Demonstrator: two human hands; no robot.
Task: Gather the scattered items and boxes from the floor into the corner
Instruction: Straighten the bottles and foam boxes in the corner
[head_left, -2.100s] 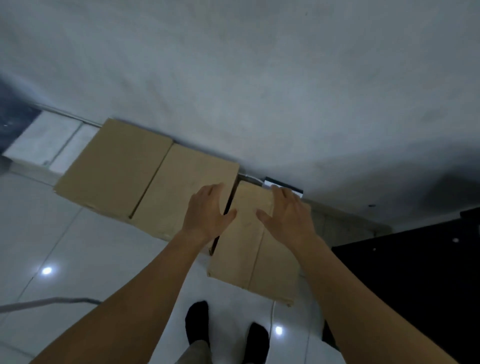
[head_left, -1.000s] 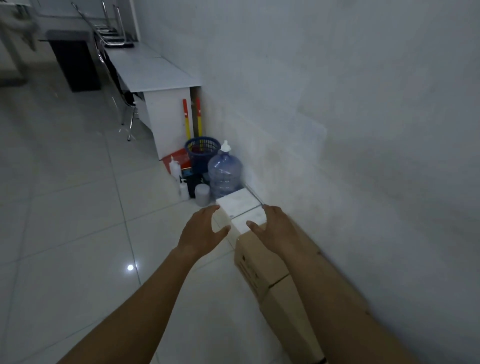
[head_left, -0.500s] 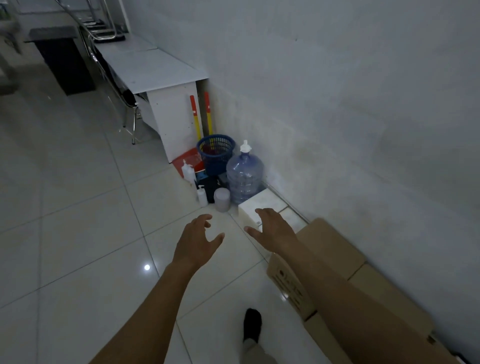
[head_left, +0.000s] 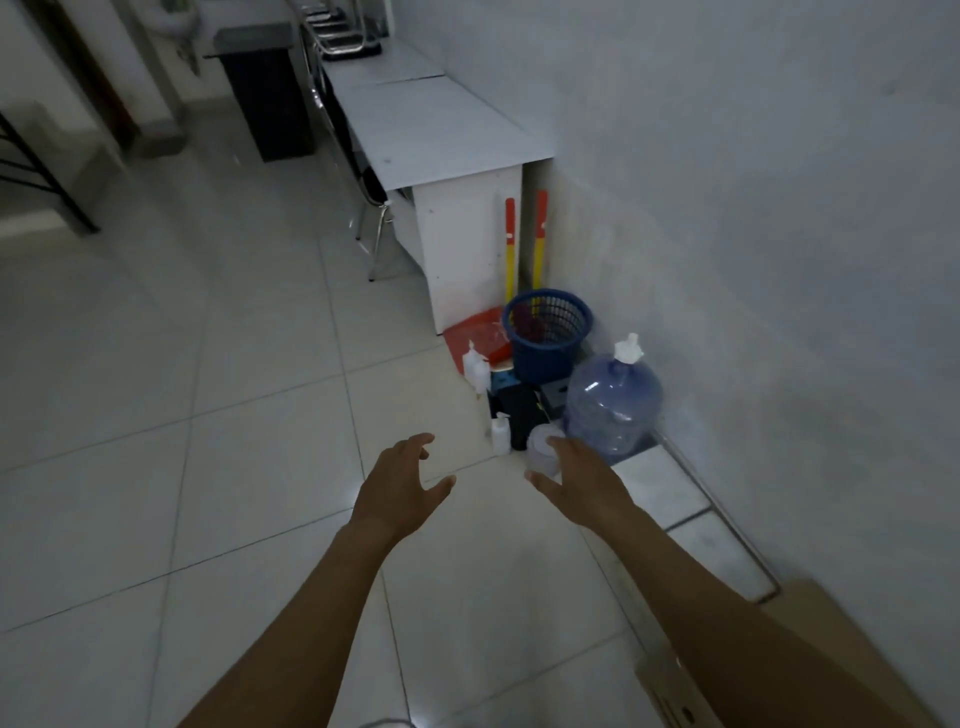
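Note:
My left hand (head_left: 400, 491) and my right hand (head_left: 584, 480) are stretched out over the tiled floor, fingers spread and relaxed, holding nothing. Ahead of them, between the white desk (head_left: 431, 140) and the wall, stand a large water jug (head_left: 613, 402), a blue basket (head_left: 545, 332), white bottles (head_left: 475, 364), a small white bottle (head_left: 500, 434), a translucent round container (head_left: 540, 447) and a dark box (head_left: 519, 410). White boxes (head_left: 660, 486) lie along the wall. A brown cardboard box (head_left: 841, 639) sits at the lower right, partly behind my right forearm.
A red dustpan (head_left: 475, 332) and two red-and-yellow handles (head_left: 537, 234) lean behind the basket. A chair (head_left: 363, 176) stands at the desk, a dark bin (head_left: 272, 93) farther back. Open tiled floor (head_left: 182, 415) spreads to the left.
My view has turned from the cardboard boxes toward the items by the desk. Both hands lifted off the boxes and moved forward, now hovering in front of the jug and bottles.

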